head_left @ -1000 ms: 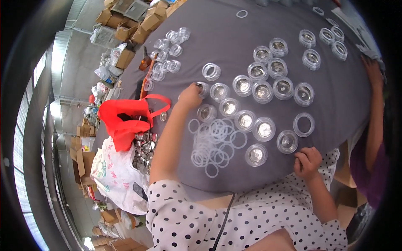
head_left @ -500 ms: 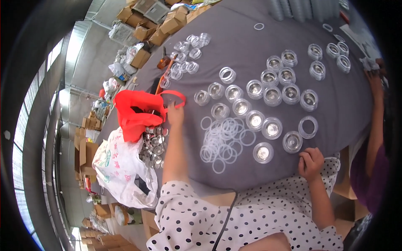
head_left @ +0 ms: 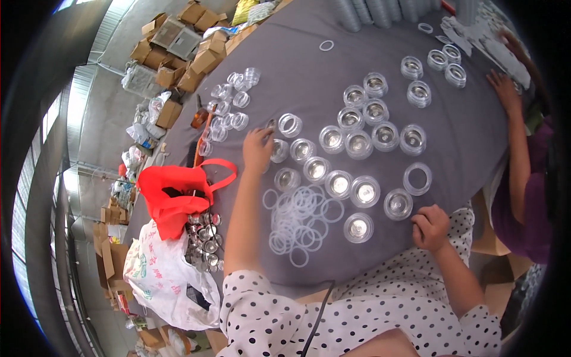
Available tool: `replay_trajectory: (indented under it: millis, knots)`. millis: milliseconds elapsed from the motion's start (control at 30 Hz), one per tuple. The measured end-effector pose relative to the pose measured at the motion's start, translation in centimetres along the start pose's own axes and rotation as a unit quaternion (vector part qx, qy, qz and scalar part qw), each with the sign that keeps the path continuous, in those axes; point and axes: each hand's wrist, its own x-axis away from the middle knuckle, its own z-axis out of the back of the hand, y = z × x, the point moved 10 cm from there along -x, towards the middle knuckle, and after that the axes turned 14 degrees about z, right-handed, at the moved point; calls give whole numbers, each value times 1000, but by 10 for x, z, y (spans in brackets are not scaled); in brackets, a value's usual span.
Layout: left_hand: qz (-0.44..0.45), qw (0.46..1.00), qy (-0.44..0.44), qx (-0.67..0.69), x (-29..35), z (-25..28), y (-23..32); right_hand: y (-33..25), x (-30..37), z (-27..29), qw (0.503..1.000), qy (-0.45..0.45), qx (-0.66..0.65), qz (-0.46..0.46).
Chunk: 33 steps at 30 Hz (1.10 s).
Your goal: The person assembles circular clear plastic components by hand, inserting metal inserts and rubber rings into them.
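Observation:
My left hand (head_left: 258, 150) reaches over the table, its fingers pinching a small round metal piece (head_left: 272, 125). Just right of the fingertips are a clear plastic ring stack (head_left: 289, 125) and a round clear container (head_left: 278, 151), the latter partly behind the hand. My right hand (head_left: 431, 228) rests at the near table edge with curled fingers and nothing visible in them. Close to it lie a clear container with a silver centre (head_left: 398, 204) and a larger clear ring (head_left: 417, 178). A heap of thin translucent rings (head_left: 303, 220) lies between my arms.
Left of my forearm stand a red fabric bag (head_left: 172, 196), a pile of small metal pieces (head_left: 205, 238) and a white sack (head_left: 166, 273). Clear containers (head_left: 229, 98) sit farther back. At the right, a co-worker's hand (head_left: 505, 92) touches the table; grey stacks (head_left: 380, 12) stand at the far edge.
My left hand has moved from the red bag's handle rightward to the clear containers and now pinches a metal piece. My right hand stays at the table edge. The view has shifted.

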Motion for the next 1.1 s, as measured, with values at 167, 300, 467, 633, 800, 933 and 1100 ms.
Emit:
replay_trajectory:
  millis: [167, 300, 467, 633, 800, 933, 1100]
  knots:
    - [-1, 989, -95, -113, -23, -47, 11, 0, 1, -5, 1000, 0, -12, 1]
    - [43, 961, -195, -192, -20, -70, 6, 2, 5, -6, 1000, -1, -13, -1]
    - [115, 945, -275, -136, -23, -88, -17, 4, 6, -5, 1000, -1, -20, -1]
    - [105, 939, -311, -104, -29, -107, -46, 4, 5, -2, 1000, -6, -19, -10]
    - [144, 914, -317, -205, -28, -102, -35, 3, 5, -9, 999, -14, -40, 6]
    - [228, 903, -314, -184, -18, -104, -39, -6, 5, -14, 996, -30, -80, 26]
    - [190, 962, -196, -14, -8, -88, -7, 2, 10, -1, 1000, -24, -13, -3]
